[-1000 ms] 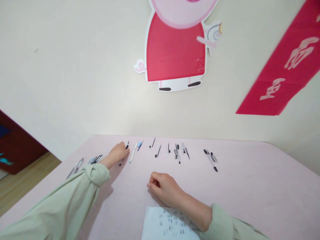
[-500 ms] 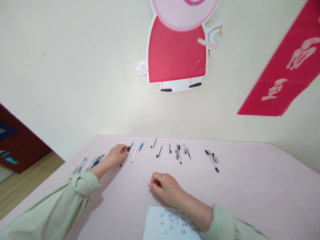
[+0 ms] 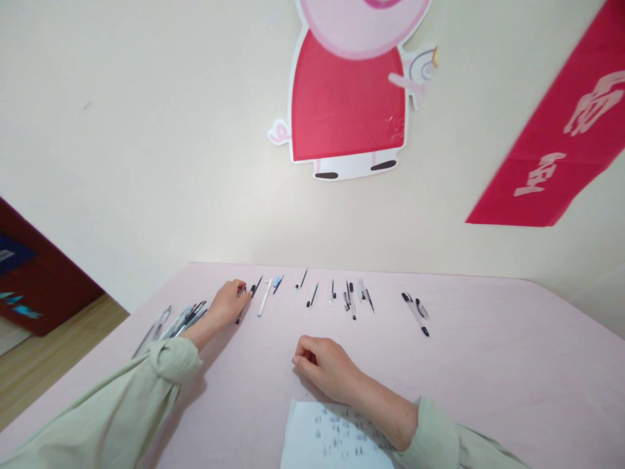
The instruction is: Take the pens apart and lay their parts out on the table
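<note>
My left hand [image 3: 227,301] reaches to the far left part of a row of pens on the pink table [image 3: 488,365]. Its fingers are pinched on a black pen [image 3: 248,296] that lies on the table. Just right of it lies a white pen [image 3: 264,298], then a blue-capped pen [image 3: 277,283]. My right hand [image 3: 325,366] rests on the table in a loose fist with nothing visible in it. It sits at the top edge of a white sheet [image 3: 332,443] covered with handwriting.
More black pens [image 3: 350,298] lie in a row toward the right, ending with a pair of pens [image 3: 416,311]. A bundle of pens [image 3: 180,319] lies at the table's left edge. A cartoon pig cut-out [image 3: 349,98] and a red banner [image 3: 556,143] hang on the wall behind.
My left hand has shifted slightly left along the row and its fingers have closed round the black pen. The right hand has stayed in place.
</note>
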Demonstrator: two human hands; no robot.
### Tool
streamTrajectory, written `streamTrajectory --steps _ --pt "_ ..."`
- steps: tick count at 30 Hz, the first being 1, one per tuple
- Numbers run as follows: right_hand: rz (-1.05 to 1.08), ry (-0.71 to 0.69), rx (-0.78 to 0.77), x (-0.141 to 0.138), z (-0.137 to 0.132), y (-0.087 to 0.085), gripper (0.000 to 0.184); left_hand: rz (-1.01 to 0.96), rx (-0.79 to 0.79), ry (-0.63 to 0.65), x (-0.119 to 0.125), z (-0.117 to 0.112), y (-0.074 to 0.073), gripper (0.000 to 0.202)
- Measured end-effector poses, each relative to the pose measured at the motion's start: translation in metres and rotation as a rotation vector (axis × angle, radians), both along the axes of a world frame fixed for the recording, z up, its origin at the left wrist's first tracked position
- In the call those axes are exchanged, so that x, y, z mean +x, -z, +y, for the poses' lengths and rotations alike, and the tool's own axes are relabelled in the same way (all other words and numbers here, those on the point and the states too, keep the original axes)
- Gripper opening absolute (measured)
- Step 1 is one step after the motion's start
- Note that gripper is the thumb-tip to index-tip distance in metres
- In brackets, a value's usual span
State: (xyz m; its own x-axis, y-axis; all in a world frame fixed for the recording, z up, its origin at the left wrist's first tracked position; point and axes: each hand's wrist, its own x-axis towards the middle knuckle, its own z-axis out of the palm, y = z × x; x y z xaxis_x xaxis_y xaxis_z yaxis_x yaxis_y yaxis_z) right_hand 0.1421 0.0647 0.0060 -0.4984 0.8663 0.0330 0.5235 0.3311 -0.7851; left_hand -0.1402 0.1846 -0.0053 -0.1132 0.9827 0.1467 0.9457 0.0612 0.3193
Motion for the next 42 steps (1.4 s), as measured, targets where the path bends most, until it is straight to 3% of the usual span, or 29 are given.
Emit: streamTrajectory --steps 5,12,17,21,26,31,42 --pt "0.009 -0.006 0.002 0.000 0.000 0.000 0.008 0.030 0.025 0.003 0.012 -0.002 0.000 0.042" --pt "0.020 -0.008 0.003 0.000 0.000 0.001 0.008 0.077 0.062 -0.062 0.019 0.000 0.002 0.028" --pt "0.036 -0.010 -0.014 0.002 -0.001 -0.002 0.009 0.096 0.087 -0.062 0.016 -0.010 -0.004 0.040" --pt "0.037 -0.015 -0.038 0.003 -0.001 -0.005 0.010 0.116 0.096 -0.033 -0.002 -0.037 -0.015 0.038" --pt "0.037 -0.012 -0.063 0.002 -0.002 -0.007 0.011 0.250 0.074 -0.037 -0.030 -0.092 -0.029 0.030" --pt "0.041 -0.011 -0.057 0.001 -0.002 -0.007 0.011 0.410 0.027 -0.052 -0.032 -0.126 -0.033 0.027" --pt "0.066 -0.013 -0.076 0.001 -0.002 -0.009 0.011 0.480 -0.085 -0.102 -0.023 -0.116 -0.040 0.032"
